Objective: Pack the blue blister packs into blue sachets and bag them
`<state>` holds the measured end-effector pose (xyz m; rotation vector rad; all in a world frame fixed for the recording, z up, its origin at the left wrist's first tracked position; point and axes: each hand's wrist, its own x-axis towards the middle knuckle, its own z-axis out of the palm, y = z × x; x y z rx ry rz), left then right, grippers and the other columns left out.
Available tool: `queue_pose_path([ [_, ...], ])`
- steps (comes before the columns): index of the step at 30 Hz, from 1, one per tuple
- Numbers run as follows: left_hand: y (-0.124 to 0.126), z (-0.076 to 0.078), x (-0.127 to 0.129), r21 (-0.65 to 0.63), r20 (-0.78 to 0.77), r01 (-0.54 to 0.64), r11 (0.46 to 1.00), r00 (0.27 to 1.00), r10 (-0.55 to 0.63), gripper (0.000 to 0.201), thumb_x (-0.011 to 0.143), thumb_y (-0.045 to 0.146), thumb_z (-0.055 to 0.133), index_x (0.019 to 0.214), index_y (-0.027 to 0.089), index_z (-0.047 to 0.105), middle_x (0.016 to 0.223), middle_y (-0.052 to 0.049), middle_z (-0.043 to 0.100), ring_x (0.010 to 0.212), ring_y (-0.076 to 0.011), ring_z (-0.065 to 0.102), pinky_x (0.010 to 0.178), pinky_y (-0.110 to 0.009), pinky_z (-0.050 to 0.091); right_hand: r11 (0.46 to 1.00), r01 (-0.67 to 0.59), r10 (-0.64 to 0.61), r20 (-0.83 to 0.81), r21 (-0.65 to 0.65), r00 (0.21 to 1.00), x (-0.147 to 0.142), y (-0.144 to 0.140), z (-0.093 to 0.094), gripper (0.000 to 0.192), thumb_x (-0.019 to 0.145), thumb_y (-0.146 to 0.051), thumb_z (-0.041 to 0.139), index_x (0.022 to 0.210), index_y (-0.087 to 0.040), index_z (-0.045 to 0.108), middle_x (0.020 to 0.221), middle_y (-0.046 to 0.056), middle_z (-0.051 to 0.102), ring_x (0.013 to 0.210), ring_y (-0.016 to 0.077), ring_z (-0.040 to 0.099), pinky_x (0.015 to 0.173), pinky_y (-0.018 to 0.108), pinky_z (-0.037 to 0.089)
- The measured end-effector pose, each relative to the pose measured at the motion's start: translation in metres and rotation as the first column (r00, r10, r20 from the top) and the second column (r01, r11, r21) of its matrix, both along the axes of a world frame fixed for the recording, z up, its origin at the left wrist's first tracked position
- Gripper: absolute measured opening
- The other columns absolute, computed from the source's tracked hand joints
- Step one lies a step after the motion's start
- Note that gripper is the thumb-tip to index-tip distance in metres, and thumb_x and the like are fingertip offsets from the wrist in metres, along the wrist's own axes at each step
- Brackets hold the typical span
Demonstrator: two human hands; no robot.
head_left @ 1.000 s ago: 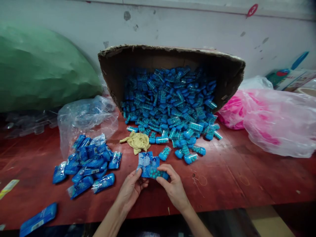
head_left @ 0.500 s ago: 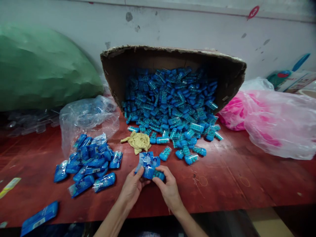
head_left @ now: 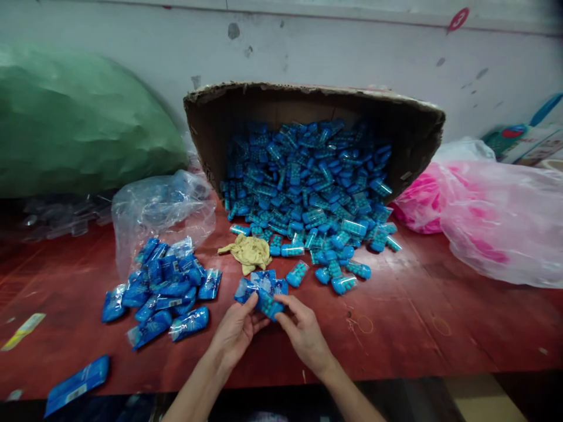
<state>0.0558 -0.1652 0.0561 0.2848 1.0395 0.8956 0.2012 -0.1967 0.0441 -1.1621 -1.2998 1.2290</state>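
Observation:
Near the front of the table, my left hand [head_left: 235,333] pinches a printed blue plastic packet [head_left: 245,289] between thumb and fingers. My right hand [head_left: 307,335] has its thumb and forefinger closed on the lower right end of a small clear bottle of blue beads [head_left: 270,307]. The bottle lies slantwise against the packet; how far it sits inside, I cannot tell. Just behind my fingers are more flat blue packets [head_left: 278,286]. To the left lies a pile of plump blue packets [head_left: 169,287]. One loose bottle [head_left: 297,274] rests beyond my right hand.
A cardboard box [head_left: 314,91] on its side spills many bead bottles [head_left: 303,187] onto the red table [head_left: 396,328]. A yellowish crumpled cloth [head_left: 248,252] lies before it. Clear bags [head_left: 160,205] and a green sack [head_left: 83,123] stand left, pink-filled bags [head_left: 497,223] right.
The bottle has shifted up and left against the packet and now lies at a slant. My right fingers have moved to its lower end. The view has shifted slightly.

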Motion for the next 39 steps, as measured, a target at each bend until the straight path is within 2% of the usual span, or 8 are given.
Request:
queue_pose_path([
  [3, 0.003, 0.003, 0.001, 0.084, 0.045, 0.005, 0.996, 0.999, -0.009, 0.01, 0.072, 0.023, 0.063, 0.075, 0.014, 0.062, 0.071, -0.003, 0.069, 0.065, -0.014, 0.063, 0.065, -0.026, 0.049, 0.985, -0.02, 0.001, 0.111, 0.171, 0.994, -0.005, -0.002, 0.006, 0.027, 0.08, -0.016, 0.051, 0.103, -0.024, 0.062, 0.1, 0.005, 0.062, 0.095, 0.0198, 0.055, 0.086, 0.033, 0.043],
  [7, 0.005, 0.004, -0.002, 0.138, 0.135, 0.087, 0.987, 0.985, -0.106, 0.013, 0.07, 0.022, 0.065, 0.079, 0.013, 0.064, 0.075, -0.005, 0.069, 0.07, -0.0153, 0.063, 0.069, -0.026, 0.048, 1.0, -0.002, 0.002, -0.029, 0.021, 1.0, -0.005, 0.002, 0.005, 0.032, 0.072, -0.017, 0.061, 0.103, -0.025, 0.06, 0.091, 0.002, 0.061, 0.084, 0.0178, 0.056, 0.078, 0.03, 0.046],
  [10, 0.003, 0.002, -0.003, 0.12, 0.184, 0.106, 0.987, 0.975, -0.127, 0.017, 0.071, 0.023, 0.064, 0.085, 0.014, 0.065, 0.079, -0.006, 0.069, 0.076, -0.0177, 0.064, 0.074, -0.03, 0.048, 0.997, -0.015, 0.002, -0.165, -0.079, 0.986, 0.001, 0.012, -0.001, 0.048, 0.063, -0.015, 0.067, 0.109, -0.026, 0.057, 0.095, 0.0, 0.055, 0.085, 0.0161, 0.053, 0.078, 0.028, 0.045],
  [14, 0.0, -0.004, -0.003, 0.057, 0.241, 0.156, 0.986, 0.956, -0.165, 0.016, 0.073, 0.022, 0.062, 0.088, 0.015, 0.063, 0.081, -0.006, 0.069, 0.074, -0.0182, 0.065, 0.076, -0.035, 0.048, 0.969, -0.183, 0.122, -0.324, -0.165, 0.938, 0.007, 0.026, -0.001, 0.064, 0.058, -0.016, 0.069, 0.118, -0.029, 0.051, 0.113, 0.002, 0.051, 0.09, 0.0166, 0.051, 0.077, 0.029, 0.045],
  [19, 0.0, -0.007, -0.001, 0.046, 0.294, 0.128, 0.991, 0.946, -0.136, 0.017, 0.076, 0.02, 0.058, 0.092, 0.016, 0.062, 0.083, -0.005, 0.069, 0.076, -0.0174, 0.065, 0.078, -0.037, 0.048, 0.925, -0.339, 0.254, -0.383, -0.173, 0.888, 0.007, 0.033, 0.004, 0.052, 0.064, -0.018, 0.064, 0.115, -0.027, 0.055, 0.092, -0.001, 0.06, 0.078, 0.013, 0.053, 0.075, 0.027, 0.043],
  [26, -0.009, 0.0, 0.015, 0.089, 0.297, 0.052, 0.995, 0.952, -0.076, 0.013, 0.074, 0.018, 0.06, 0.086, 0.015, 0.064, 0.083, -0.004, 0.069, 0.082, -0.0175, 0.064, 0.087, -0.036, 0.045, 0.986, -0.115, 0.093, -0.17, -0.121, 0.981, 0.002, 0.027, 0.003, 0.038, 0.069, -0.024, 0.061, 0.108, -0.026, 0.061, 0.1, 0.0, 0.06, 0.08, 0.0151, 0.054, 0.075, 0.027, 0.044],
  [33, -0.013, 0.004, 0.023, 0.099, 0.285, 0.045, 0.994, 0.956, -0.071, 0.016, 0.074, 0.02, 0.06, 0.088, 0.014, 0.064, 0.086, -0.006, 0.07, 0.087, -0.0198, 0.063, 0.087, -0.035, 0.045, 0.984, 0.086, -0.103, -0.104, -0.155, 0.989, -0.006, 0.02, 0.005, 0.039, 0.068, -0.021, 0.061, 0.107, -0.023, 0.061, 0.088, -0.001, 0.06, 0.063, 0.0109, 0.05, 0.069, 0.026, 0.046],
  [39, -0.01, 0.011, 0.02, 0.092, 0.293, 0.053, 0.994, 0.953, -0.078, 0.02, 0.075, 0.025, 0.06, 0.092, 0.014, 0.064, 0.088, -0.008, 0.07, 0.089, -0.0215, 0.063, 0.086, -0.036, 0.045, 0.998, 0.041, -0.045, -0.081, -0.054, 0.996, -0.004, 0.019, 0.003, 0.048, 0.069, -0.018, 0.063, 0.115, -0.028, 0.056, 0.092, -0.001, 0.059, 0.073, 0.0125, 0.053, 0.076, 0.027, 0.046],
])
